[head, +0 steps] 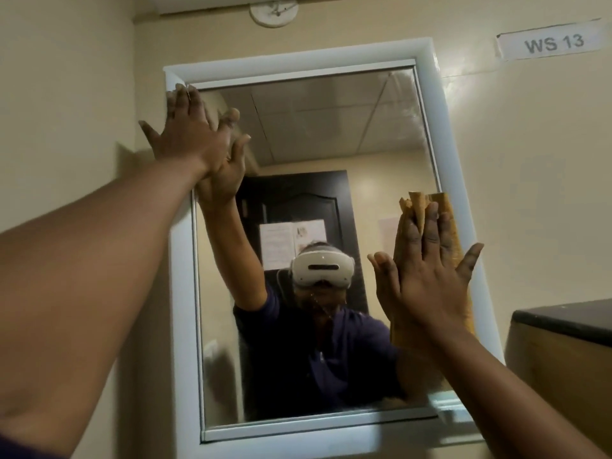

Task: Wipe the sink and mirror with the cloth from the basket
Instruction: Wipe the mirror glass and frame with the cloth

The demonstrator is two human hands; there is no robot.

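— Item one?

— My left hand [185, 137], upper left of the frame: fingers spread wide, palm flat against the top left corner of the white-framed rectangular wall mirror [331, 134], fingertips reaching the frame. It holds nothing.

— Item two?

— My right hand [430, 276], right of centre: fingers splayed, palm pressing the tan, ribbed cleaning cloth [419, 207] flat against the glass at the mirror's right edge. The cloth's crumpled top sticks out above my fingertips, and a strip of it runs down along the frame beside my thumb.

— The mirror itself?

— Fixed to a cream wall [530, 144], filling the middle of the frame. The glass looks hazy along its lower left. It reflects me in a dark purple top with a white headset, a dark door with papers stuck on it, and a tiled ceiling.

— Anything else?

— White paper label reading "WS 13" [553, 43], upper right. Round white fitting [274, 11] on the wall, top centre. Wooden cabinet with a black top [563, 356], lower right, just beside the mirror frame.

— The sink?

— Out of view.
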